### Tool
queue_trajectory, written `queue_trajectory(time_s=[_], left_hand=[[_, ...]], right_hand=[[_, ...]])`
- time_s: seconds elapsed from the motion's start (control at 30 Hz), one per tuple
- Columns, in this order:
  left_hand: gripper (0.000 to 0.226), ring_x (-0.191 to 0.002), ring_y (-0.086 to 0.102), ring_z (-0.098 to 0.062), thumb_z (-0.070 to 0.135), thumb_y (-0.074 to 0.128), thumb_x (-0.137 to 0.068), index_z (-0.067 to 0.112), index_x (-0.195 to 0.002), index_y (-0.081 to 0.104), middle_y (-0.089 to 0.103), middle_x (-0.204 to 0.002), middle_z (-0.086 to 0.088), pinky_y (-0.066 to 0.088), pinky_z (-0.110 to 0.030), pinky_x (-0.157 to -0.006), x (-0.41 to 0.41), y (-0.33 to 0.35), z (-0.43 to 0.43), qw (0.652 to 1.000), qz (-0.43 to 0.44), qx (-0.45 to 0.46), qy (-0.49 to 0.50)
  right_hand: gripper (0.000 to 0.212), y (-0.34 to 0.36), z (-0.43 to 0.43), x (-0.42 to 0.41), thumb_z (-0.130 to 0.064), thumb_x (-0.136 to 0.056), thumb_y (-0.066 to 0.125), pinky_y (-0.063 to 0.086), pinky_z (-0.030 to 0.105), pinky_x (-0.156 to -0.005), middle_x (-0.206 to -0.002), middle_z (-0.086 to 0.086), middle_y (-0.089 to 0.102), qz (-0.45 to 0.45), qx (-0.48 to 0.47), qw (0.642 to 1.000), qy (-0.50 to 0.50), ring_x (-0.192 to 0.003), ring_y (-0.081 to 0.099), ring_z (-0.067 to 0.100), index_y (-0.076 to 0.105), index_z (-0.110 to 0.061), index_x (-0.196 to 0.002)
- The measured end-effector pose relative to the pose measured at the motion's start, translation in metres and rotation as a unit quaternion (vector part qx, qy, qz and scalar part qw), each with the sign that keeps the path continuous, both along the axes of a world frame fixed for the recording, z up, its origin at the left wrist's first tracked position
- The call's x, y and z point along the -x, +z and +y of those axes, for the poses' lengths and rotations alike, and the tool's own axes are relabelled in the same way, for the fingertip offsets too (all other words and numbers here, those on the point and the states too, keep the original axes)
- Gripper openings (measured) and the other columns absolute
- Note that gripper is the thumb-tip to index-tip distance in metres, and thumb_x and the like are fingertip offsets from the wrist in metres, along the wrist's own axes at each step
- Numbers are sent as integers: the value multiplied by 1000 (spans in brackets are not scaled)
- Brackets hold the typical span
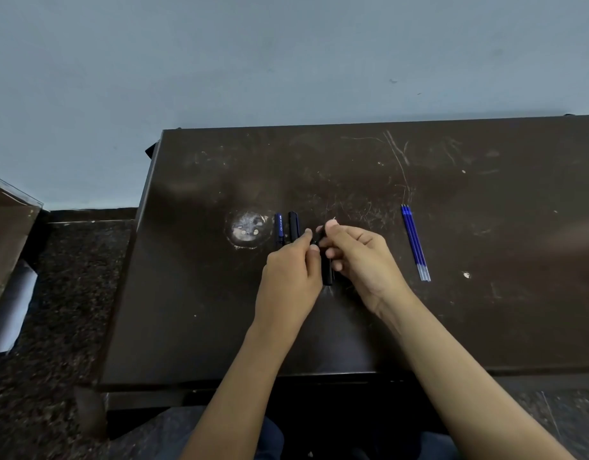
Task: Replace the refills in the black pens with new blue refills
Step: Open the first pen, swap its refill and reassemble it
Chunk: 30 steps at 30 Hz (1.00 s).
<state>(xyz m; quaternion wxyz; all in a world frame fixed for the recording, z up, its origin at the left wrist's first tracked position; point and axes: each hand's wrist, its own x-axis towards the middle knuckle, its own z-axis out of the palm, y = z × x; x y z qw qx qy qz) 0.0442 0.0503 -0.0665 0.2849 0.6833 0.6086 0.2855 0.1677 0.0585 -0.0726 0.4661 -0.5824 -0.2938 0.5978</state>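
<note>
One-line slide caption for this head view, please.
Left hand and right hand hold a black pen at a dark table; blue refills lie to the right.

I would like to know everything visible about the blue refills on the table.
The blue refills are thin plastic-looking tubes, apparently three, lying flat side by side on the dark table, to the right of the right hand. Tips point away from the person; near ends look clear. Nothing but the table touches them.
</note>
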Motion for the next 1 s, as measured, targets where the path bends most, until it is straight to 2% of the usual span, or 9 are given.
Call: queue_trajectory(time_s=[0.1, 0.23, 0.37, 0.47, 0.6, 0.77, 0.83, 0.93, 1.0], left_hand=[[35, -81, 66, -22, 22, 44, -98, 14, -129, 58, 70, -92, -9, 52, -29, -72, -3, 0, -1, 1000, 7, -7, -27], [25, -70, 63, -18, 27, 42, -98, 13, -101, 62, 66, -78, -2, 52, -40, -64, -3, -1, -2, 999, 12, 1, -34], [25, -54, 55, -4, 24, 43, -99, 17, -81, 60, 56, -59, 7, 41, -16, -51, -6, 1, -3, 998, -39, 14, -36], [36, -45, 46, -1, 25, 42, -99, 24, -70, 62, 50, -49, 12, 36, -12, -47, -9, 5, -1, 982, -159, 104, -19], [39, -42, 33, -2, 31, 39, -101, 19, -73, 63, 43, -52, 10, 27, -15, -40, -7, 9, 0, 917, -324, 230, -31], [28, -48, 45, -2, 31, 39, -100, 22, -90, 64, 64, -61, 9, 37, -18, -50, -10, 4, -2, 963, -222, 153, -19], [21, -51, 46, -7, 32, 39, -100, 23, -95, 57, 70, -69, 8, 38, -19, -47, -10, 3, -3, 960, -226, 165, -21], [22, -48, 48, -7, 28, 37, -101, 20, -86, 52, 73, -71, 4, 37, -14, -44, -8, 1, -3, 952, -245, 182, -6], [29, -48, 51, -3, 29, 36, -101, 19, -81, 55, 73, -73, 2, 39, -12, -45, -7, 0, -3, 948, -250, 197, 10]], right_hand=[[18, 0, 0, 1, -23, -85, 68, 42, 18, -54, -62, 3, 57, 19, -15, 1000, -12, -52, 45, 8, 70, -8, -76], [20, 2, 0, 1, -15, -87, 65, 43, 17, -50, -64, 7, 54, 59, -7, 998, -23, -52, 44, 8, 66, 5, -84], [14, 6, 3, -2, -7, -88, 60, 44, 15, -51, -61, 5, 53, 120, -17, 992, -21, -50, 43, 5, 64, 6, -85], [16, 7, 3, -5, -6, -91, 54, 43, 17, -52, -59, 6, 46, 133, -48, 990, 4, -47, 43, 6, 68, -2, -84], [20, 11, 4, -8, -9, -93, 50, 46, 24, -56, -73, 9, 54, 151, -87, 983, 51, -52, 44, 8, 69, -7, -94], [25, 13, 4, -3, -13, -84, 61, 44, 21, -44, -80, 10, 57, 152, -76, 985, 14, -54, 53, 8, 62, 2, -104], [33, 13, 3, -6, -14, -76, 67, 48, 20, -50, -78, 10, 60, 134, -69, 989, 0, -60, 57, 12, 61, 4, -104], [21, 12, 4, -10, -2, -82, 64, 53, 26, -65, -83, 9, 70, 116, -56, 992, -9, -71, 63, 14, 64, 1, -103], [18, 11, 4, -9, 1, -86, 58, 51, 29, -65, -89, 8, 73, 123, -45, 991, -9, -67, 62, 16, 64, -2, -104]])
